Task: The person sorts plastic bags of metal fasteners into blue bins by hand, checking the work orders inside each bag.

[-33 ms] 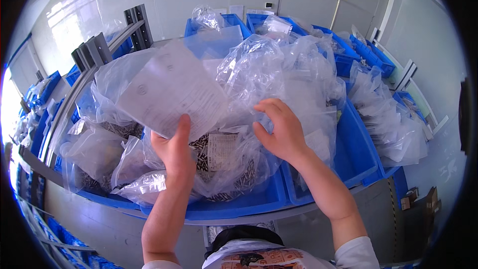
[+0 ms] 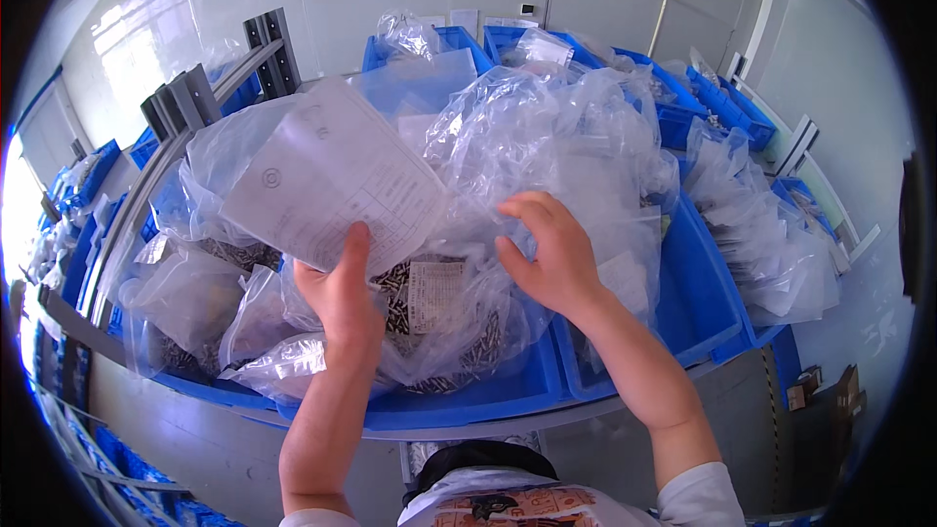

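Note:
My left hand (image 2: 340, 298) is closed on a printed paper sheet (image 2: 337, 176), thumb on top and the other fingers hidden beneath. The sheet tilts above the clear plastic bags. Below it, by that hand, an opened clear bag (image 2: 508, 288) holds many small dark metal pins or screws (image 2: 395, 307) and a small printed label (image 2: 435, 297). My right hand (image 2: 554, 259) hovers beside a heap of crumpled clear bags (image 2: 517, 127), thumb and curved fingers apart, with nothing seen between them.
A blue bin (image 2: 698, 283) stands at the right front, with a stack of flat clear bags (image 2: 766, 244) beyond it. More blue bins (image 2: 459, 39) line the back. A metal rail (image 2: 146, 185) with upright brackets (image 2: 273, 54) runs along the left. Cardboard boxes (image 2: 847, 395) lie low at the right.
The paper sheet has shifted very slightly in my left hand and its print shows more clearly. My right hand has hardly moved.

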The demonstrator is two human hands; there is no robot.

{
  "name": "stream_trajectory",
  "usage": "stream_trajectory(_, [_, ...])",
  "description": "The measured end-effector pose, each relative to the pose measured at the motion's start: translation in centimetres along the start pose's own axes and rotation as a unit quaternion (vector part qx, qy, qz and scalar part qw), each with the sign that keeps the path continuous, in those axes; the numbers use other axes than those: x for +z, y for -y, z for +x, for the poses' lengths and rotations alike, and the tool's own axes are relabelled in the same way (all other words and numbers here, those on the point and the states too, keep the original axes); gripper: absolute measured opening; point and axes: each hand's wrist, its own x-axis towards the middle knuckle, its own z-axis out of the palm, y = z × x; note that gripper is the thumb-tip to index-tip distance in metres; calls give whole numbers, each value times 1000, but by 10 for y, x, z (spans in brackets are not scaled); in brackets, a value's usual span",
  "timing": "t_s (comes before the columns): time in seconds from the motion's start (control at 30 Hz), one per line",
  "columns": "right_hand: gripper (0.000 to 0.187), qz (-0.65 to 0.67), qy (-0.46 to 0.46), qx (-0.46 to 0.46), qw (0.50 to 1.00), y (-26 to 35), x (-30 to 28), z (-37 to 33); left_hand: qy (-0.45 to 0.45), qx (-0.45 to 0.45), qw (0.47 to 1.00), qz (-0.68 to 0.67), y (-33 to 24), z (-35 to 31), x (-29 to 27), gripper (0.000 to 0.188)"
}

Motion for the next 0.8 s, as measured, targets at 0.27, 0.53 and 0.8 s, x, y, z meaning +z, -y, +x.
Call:
stream_trajectory(0.27, [31,56,-66,-134,987,15,-4,4,32,-25,999,2,3,-2,1,29])
stream_trajectory(0.53, [42,120,-263,-204,935,18,-3,-1,72,83,987,116,0,-10,5,24])
stream_trajectory(0.8, [57,-28,-81,-167,982,35,-7,1,97,114,978,145,2,-9,5,22])
